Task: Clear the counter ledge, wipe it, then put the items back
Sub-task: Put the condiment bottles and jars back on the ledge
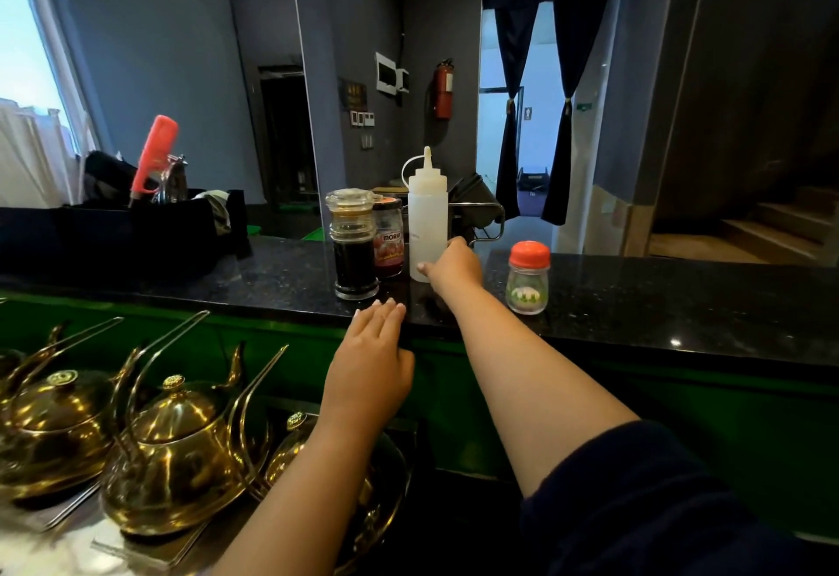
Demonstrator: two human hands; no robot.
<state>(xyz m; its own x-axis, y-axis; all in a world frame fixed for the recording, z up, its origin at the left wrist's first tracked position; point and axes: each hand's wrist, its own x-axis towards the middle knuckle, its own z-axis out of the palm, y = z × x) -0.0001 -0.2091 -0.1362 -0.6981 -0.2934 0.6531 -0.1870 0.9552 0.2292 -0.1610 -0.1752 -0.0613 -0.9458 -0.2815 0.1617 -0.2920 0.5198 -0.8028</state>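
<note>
The right arm is stretched far forward from 5 o'clock, and the right hand (455,263) is wrapped around the lower part of the squeeze bottle (426,221); the thumb is seen on the bottle's left side and the fingers are curled behind it. The left hand (368,360) is laid flat near the front edge of the ledge (658,298), fingers straight and kept together, fingertips on the dark stone, nothing held.

The bottle is seen upright on the ledge, a little to 12 o'clock of the picture's centre. It is made of cloudy white plastic, with a narrow pointed nozzle and a thin loop at the cap. Just beside it, at its 9 o'clock, a red-labelled jam jar (388,237) is standing, and next to that a glass dispenser (354,244) filled with dark liquid. At the bottle's 4 o'clock, apart from it, a small jar (528,278) with an orange lid is placed.

The bottle's base is hidden by the hand, so it cannot be told if it touches the stone. The right fingers are covered by the bottle. The jam label is only partly readable. Brass teapots (168,453) at 8 o'clock are cut by the picture's edge.
</note>
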